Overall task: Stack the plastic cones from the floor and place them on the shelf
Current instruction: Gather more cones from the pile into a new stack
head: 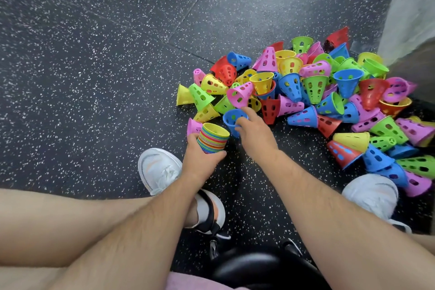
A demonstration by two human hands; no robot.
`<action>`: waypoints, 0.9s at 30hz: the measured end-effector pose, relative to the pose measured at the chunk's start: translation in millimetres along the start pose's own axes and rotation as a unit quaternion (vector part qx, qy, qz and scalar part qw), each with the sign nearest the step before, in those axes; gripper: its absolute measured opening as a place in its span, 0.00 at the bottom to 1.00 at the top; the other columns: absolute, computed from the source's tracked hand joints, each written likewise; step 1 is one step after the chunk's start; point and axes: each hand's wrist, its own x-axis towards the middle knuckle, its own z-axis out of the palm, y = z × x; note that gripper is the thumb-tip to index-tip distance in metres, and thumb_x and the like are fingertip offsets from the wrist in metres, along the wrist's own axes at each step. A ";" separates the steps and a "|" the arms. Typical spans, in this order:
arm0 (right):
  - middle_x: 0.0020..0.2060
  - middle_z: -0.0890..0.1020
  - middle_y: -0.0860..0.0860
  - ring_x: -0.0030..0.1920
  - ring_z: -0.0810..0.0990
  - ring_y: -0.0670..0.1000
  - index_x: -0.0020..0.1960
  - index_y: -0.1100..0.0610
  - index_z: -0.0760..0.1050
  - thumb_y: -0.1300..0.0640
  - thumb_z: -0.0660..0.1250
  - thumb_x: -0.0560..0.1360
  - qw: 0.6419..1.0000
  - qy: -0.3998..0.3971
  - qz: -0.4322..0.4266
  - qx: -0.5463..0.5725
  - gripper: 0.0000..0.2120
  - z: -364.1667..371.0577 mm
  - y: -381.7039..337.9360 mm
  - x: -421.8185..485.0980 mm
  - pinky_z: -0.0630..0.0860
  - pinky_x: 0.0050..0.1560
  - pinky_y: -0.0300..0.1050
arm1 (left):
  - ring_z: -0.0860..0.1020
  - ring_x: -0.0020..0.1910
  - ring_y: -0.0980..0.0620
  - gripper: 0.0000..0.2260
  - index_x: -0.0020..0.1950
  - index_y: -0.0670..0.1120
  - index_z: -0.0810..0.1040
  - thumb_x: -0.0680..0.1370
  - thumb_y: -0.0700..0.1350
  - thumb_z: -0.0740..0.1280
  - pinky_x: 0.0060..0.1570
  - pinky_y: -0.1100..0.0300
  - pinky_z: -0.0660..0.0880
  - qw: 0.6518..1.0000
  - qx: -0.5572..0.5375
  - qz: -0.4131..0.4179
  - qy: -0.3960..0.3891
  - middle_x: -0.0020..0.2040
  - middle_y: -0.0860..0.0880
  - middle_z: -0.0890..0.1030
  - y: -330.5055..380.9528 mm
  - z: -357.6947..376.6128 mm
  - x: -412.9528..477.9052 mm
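Right at the centre, the right hand reaches forward with its fingers curled narrowly onto the rim of a blue perforated plastic cone, which lies on its side on the dark speckled rubber floor. Just beside it, the left hand wraps round a rainbow stack of nested plastic cones, held upright with the wide mouth up and a yellow one innermost.

The step in hand looks like picking this blue one and dropping it, point first, into the stack's mouth. To do it well, lift by the rim, turn the tip downward and line up the axes before pressing, so it seats without jamming. A pink perforated cone leans just above the blue one and may roll when it goes.

Beyond lies the heap of loose coloured plastic cones, spreading right towards a pale wall, so many are left to gather. The floor to the left is open. White shoes flank the hands and a black stool sits below. No shelf is in view.
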 end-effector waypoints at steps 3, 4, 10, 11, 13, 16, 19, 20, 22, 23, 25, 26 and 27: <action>0.59 0.77 0.57 0.57 0.75 0.61 0.57 0.62 0.78 0.58 0.62 0.83 0.996 0.065 -0.007 0.061 0.10 -12.8 5.6 0.7 0.76 0.51 0.57 | 0.80 0.48 0.52 0.31 0.62 0.49 0.68 0.67 0.45 0.82 0.51 0.56 0.76 1.000 -0.006 0.001 -0.005 0.52 0.50 0.79 0.5 1.2 0.3; 0.56 0.78 0.56 0.55 0.75 0.59 0.57 0.62 0.78 0.58 0.61 0.83 0.992 0.088 -0.005 0.094 0.10 -18.4 4.8 0.8 0.75 0.52 0.57 | 0.80 0.48 0.52 0.30 0.62 0.49 0.68 0.67 0.44 0.81 0.50 0.57 0.75 1.000 -0.008 0.000 -0.007 0.52 0.50 0.79 1.0 1.7 0.3; 0.55 0.79 0.53 0.57 0.77 0.53 0.59 0.61 0.78 0.58 0.61 0.83 0.964 0.135 -0.022 0.230 0.10 -32.8 -17.6 1.1 0.73 0.59 0.46 | 0.81 0.51 0.49 0.32 0.60 0.50 0.66 0.64 0.46 0.82 0.55 0.52 0.77 1.000 -0.015 0.006 0.007 0.56 0.48 0.79 -0.7 2.7 2.8; 0.55 0.80 0.54 0.57 0.77 0.53 0.60 0.61 0.78 0.58 0.62 0.83 0.963 0.131 -0.028 0.235 0.11 -31.7 -22.8 1.4 0.74 0.59 0.46 | 0.81 0.52 0.49 0.33 0.60 0.51 0.66 0.63 0.47 0.82 0.56 0.50 0.78 1.000 -0.020 0.007 0.013 0.56 0.48 0.79 -0.6 2.3 3.2; 0.53 0.81 0.53 0.56 0.78 0.52 0.59 0.61 0.79 0.58 0.64 0.82 0.962 0.114 -0.048 0.244 0.10 -27.4 -32.0 0.6 0.75 0.59 0.47 | 0.81 0.52 0.49 0.35 0.61 0.51 0.67 0.61 0.50 0.82 0.58 0.48 0.78 0.999 -0.034 0.010 0.026 0.56 0.48 0.80 0.3 0.9 4.7; 0.53 0.81 0.49 0.55 0.78 0.47 0.58 0.57 0.80 0.56 0.66 0.80 0.960 0.052 -0.066 0.267 0.09 -21.4 -44.5 -2.4 0.75 0.59 0.44 | 0.82 0.54 0.50 0.38 0.65 0.51 0.67 0.61 0.49 0.83 0.58 0.48 0.79 0.998 -0.050 0.017 0.047 0.58 0.49 0.80 1.2 -5.0 11.6; 0.55 0.81 0.46 0.54 0.79 0.44 0.64 0.53 0.77 0.53 0.63 0.81 0.947 -0.025 -0.045 0.317 0.13 -20.9 -58.7 0.3 0.75 0.58 0.40 | 0.82 0.53 0.51 0.35 0.63 0.52 0.69 0.63 0.46 0.84 0.57 0.50 0.79 0.996 -0.052 0.025 0.072 0.56 0.49 0.81 2.1 -17.2 19.6; 0.57 0.82 0.46 0.54 0.80 0.44 0.66 0.52 0.75 0.54 0.61 0.81 0.941 -0.033 -0.030 0.336 0.14 -20.8 -63.3 3.9 0.75 0.58 0.40 | 0.82 0.52 0.52 0.33 0.61 0.52 0.69 0.63 0.46 0.84 0.55 0.53 0.79 0.995 -0.056 0.025 0.083 0.55 0.50 0.81 3.3 -22.3 20.9; 0.59 0.81 0.49 0.58 0.79 0.48 0.67 0.54 0.74 0.57 0.59 0.82 0.944 -0.019 0.002 0.329 0.14 -15.2 -68.2 13.5 0.73 0.61 0.42 | 0.81 0.47 0.54 0.31 0.57 0.52 0.69 0.63 0.45 0.84 0.49 0.62 0.77 0.992 -0.070 0.019 0.104 0.51 0.52 0.81 4.0 -32.5 22.6; 0.60 0.81 0.51 0.60 0.78 0.50 0.65 0.56 0.74 0.59 0.59 0.82 0.954 -0.014 0.003 0.299 0.14 -10.8 -69.1 18.6 0.72 0.62 0.44 | 0.80 0.44 0.56 0.31 0.57 0.52 0.69 0.63 0.43 0.84 0.45 0.66 0.75 0.990 -0.081 0.016 0.111 0.49 0.53 0.80 5.3 -37.0 22.0; 0.59 0.79 0.54 0.61 0.76 0.55 0.62 0.58 0.76 0.65 0.59 0.80 0.976 -0.034 -0.038 0.212 0.14 1.5 -70.2 27.5 0.71 0.64 0.50 | 0.79 0.41 0.58 0.32 0.57 0.50 0.69 0.61 0.40 0.84 0.42 0.68 0.74 0.988 -0.099 0.007 0.120 0.47 0.54 0.79 4.9 -43.0 21.1; 0.59 0.79 0.54 0.61 0.74 0.57 0.62 0.59 0.77 0.67 0.60 0.78 0.981 -0.053 -0.068 0.171 0.15 7.3 -71.6 30.5 0.71 0.64 0.52 | 0.79 0.40 0.58 0.32 0.57 0.50 0.69 0.61 0.39 0.83 0.43 0.66 0.74 0.987 -0.107 0.002 0.121 0.47 0.54 0.80 3.8 -44.6 20.6; 0.60 0.78 0.54 0.61 0.73 0.57 0.63 0.59 0.77 0.68 0.61 0.77 0.983 -0.071 -0.094 0.139 0.17 13.0 -72.8 33.1 0.70 0.65 0.53 | 0.79 0.41 0.58 0.32 0.57 0.50 0.69 0.60 0.39 0.83 0.44 0.64 0.75 0.986 -0.114 -0.001 0.121 0.48 0.53 0.80 2.2 -45.4 20.0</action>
